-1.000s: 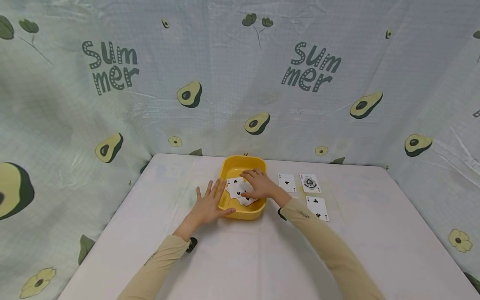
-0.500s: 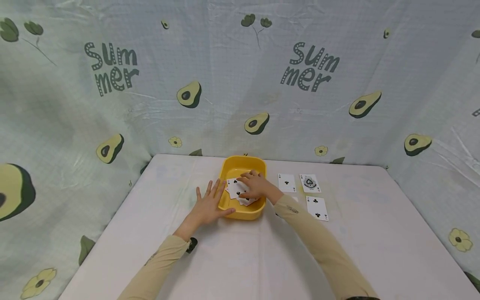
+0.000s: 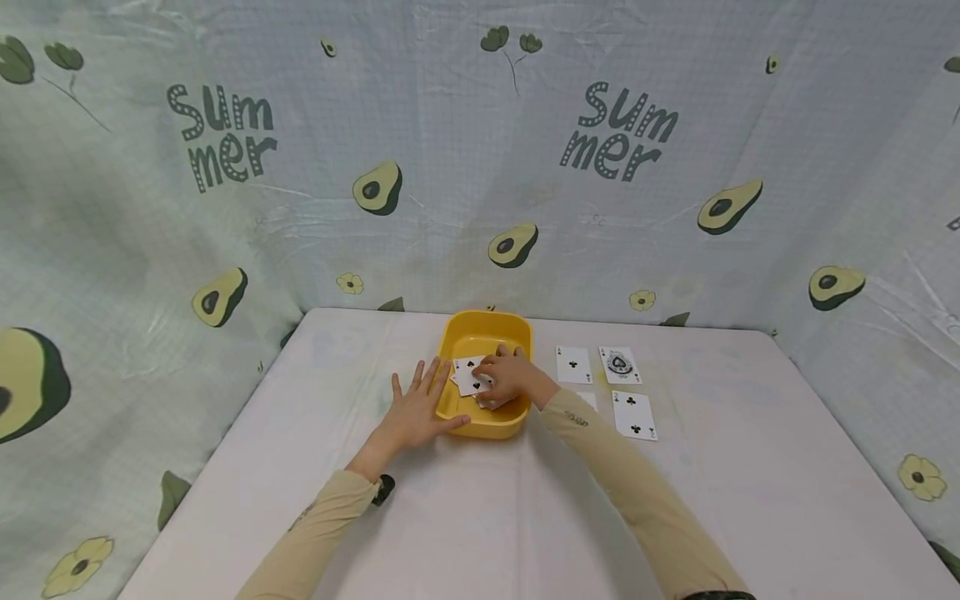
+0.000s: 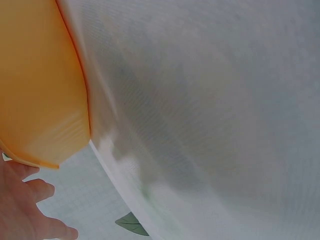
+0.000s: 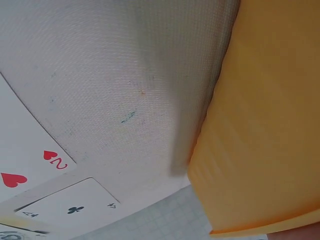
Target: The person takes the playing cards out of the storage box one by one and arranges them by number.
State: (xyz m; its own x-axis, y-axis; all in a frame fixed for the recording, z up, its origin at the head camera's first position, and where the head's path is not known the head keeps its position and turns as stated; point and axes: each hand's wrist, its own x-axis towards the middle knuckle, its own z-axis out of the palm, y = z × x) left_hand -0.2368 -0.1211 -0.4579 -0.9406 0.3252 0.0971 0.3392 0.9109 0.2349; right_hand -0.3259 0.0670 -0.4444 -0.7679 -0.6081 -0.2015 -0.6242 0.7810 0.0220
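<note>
- The playing cards are lying in a loose pile inside the yellow tray, near its left edge, and the tray is sitting by the far edge of the counter.
- The right hand is bending over the pile (I cannot tell if it is pinching a card).
- The left hand is resting by the tray's left edge, fingers spread wide.
- The cards are looking light, thin, bendy and maybe slippery, so two opposite edges are probably making the best pinching spots.
</note>
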